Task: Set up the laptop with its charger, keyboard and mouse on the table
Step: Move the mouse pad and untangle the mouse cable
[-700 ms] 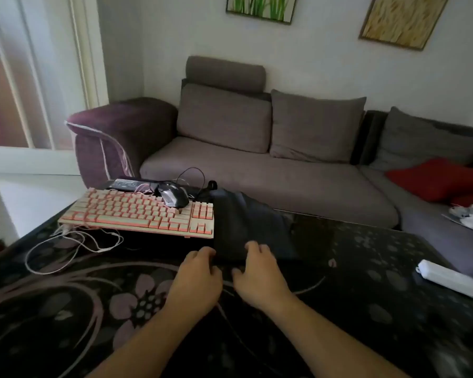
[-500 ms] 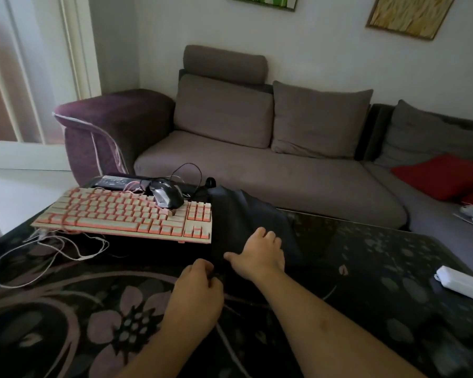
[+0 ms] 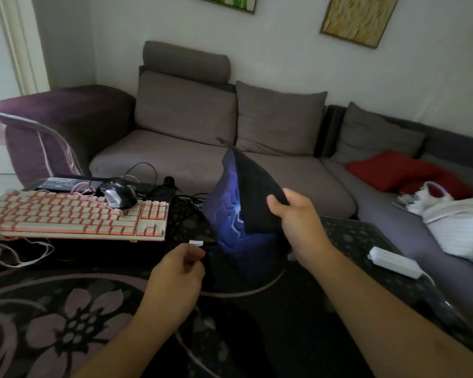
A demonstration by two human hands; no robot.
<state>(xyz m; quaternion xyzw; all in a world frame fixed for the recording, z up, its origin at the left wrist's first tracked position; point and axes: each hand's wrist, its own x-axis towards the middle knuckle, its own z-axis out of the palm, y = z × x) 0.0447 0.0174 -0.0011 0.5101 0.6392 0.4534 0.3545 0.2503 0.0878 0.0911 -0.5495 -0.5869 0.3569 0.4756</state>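
Note:
A soft dark mat (image 3: 230, 214) with a blue-purple print is half unfolded above the table (image 3: 66, 323). My right hand (image 3: 298, 225) holds its black upper flap lifted. My left hand (image 3: 178, 271) pinches its lower edge by a small white tag. To the left lies a pink and white keyboard (image 3: 66, 216), with a black and silver mouse (image 3: 119, 196) resting on its far edge. Behind the keyboard is a flat black labelled device (image 3: 58, 183); I cannot tell whether it is the laptop or the charger. Black cables (image 3: 186, 214) are tangled between keyboard and mat.
A white power strip (image 3: 393, 261) lies on the table's right side. Thin pale cords (image 3: 17, 255) trail off the keyboard's left end. Behind the table runs a grey sofa (image 3: 175, 165) with a red cushion (image 3: 393, 170) and a white bag (image 3: 432, 195).
Both hands were pressing on the folded dark mat lying flat. Now the right hand has lifted one flap up, showing the blue-purple print, and the left hand has pinched the lower edge.

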